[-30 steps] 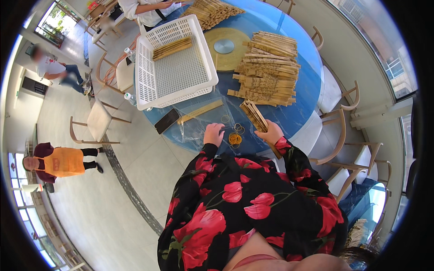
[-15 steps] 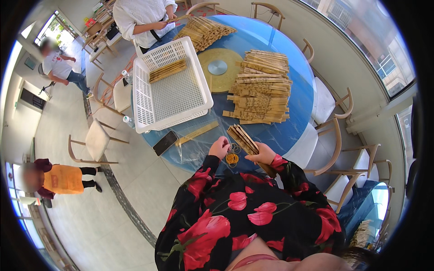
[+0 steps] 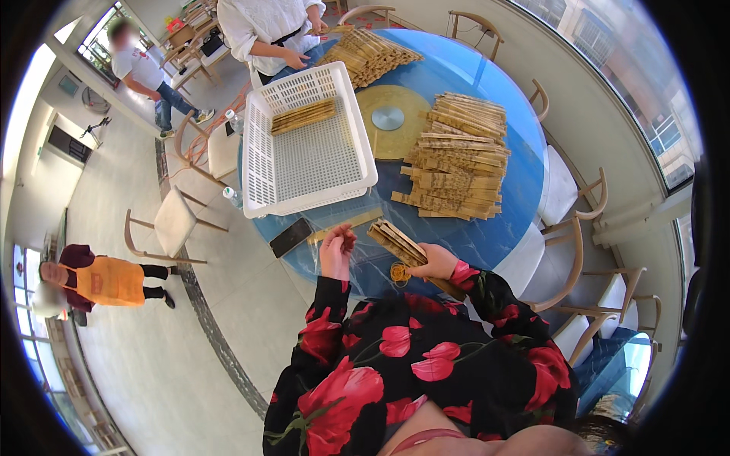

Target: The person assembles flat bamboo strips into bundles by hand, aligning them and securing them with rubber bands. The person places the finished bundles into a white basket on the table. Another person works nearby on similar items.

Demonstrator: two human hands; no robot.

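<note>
My right hand (image 3: 435, 262) grips a small bundle of flat bamboo strips (image 3: 398, 242), which slants across the near edge of the table. To its left my left hand (image 3: 337, 251) is raised over the table with curled fingers. What the fingers hold, if anything, is too small to make out. Between the hands, close to the bundle, lies a little heap of yellow rubber bands (image 3: 399, 274). Beyond the right hand, a large pile of bamboo strips (image 3: 460, 163) covers part of the round blue table (image 3: 525, 152).
A white plastic basket (image 3: 365, 178) holds a few bamboo strips (image 3: 303, 116). Near it lie a phone (image 3: 290, 238) and a flat yellowish strip (image 3: 346, 224). Across the table, a person in white (image 3: 262, 34) stands by another strip pile (image 3: 369, 57). Chairs (image 3: 173, 222) surround the table.
My left hand has moved left, away from the rubber bands and the bundle. Pale bands that lay beside the yellow ones no longer show there. My right hand keeps its grip; the view has shifted.
</note>
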